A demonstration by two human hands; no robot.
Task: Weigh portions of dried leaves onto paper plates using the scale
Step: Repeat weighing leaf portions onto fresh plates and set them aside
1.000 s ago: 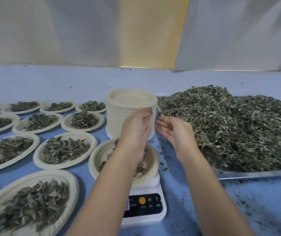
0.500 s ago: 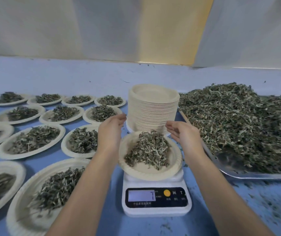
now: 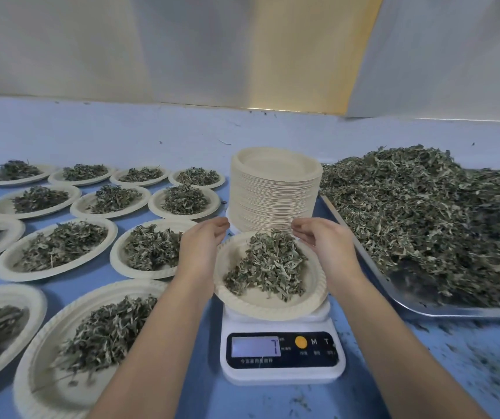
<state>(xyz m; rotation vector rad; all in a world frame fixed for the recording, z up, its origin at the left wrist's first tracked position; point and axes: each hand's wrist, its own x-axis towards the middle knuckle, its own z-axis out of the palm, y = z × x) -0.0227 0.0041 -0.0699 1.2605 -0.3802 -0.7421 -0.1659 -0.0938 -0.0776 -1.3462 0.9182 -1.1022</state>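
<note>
Left hand [image 3: 203, 255] moved from above paper plate [image 3: 260, 309] to its left rim; right hand [image 3: 328, 249] opposite; grips relaxed, empty. Blue table [image 3: 272, 400]; plate level on scale [image 3: 282, 376].

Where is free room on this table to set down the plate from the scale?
Free: the far strip of table behind the filled plates and the plate stack; also the near right corner, bordered by scale and metal tray, though littered with leaf crumbs. Crowded: everything left of the scale, plates almost rim to rim.

Two hands: left hand [image 3: 203, 252], right hand [image 3: 330, 249]. Left of their fingers [image 3: 220, 226], twelve leaf-filled paper plates [image 3: 6, 269]; between the fingers, a thirteenth plate [image 3: 272, 309] on one scale [image 3: 282, 376]; beyond, one plate stack [image 3: 272, 195]; right, one leaf tray [image 3: 454, 313].
</note>
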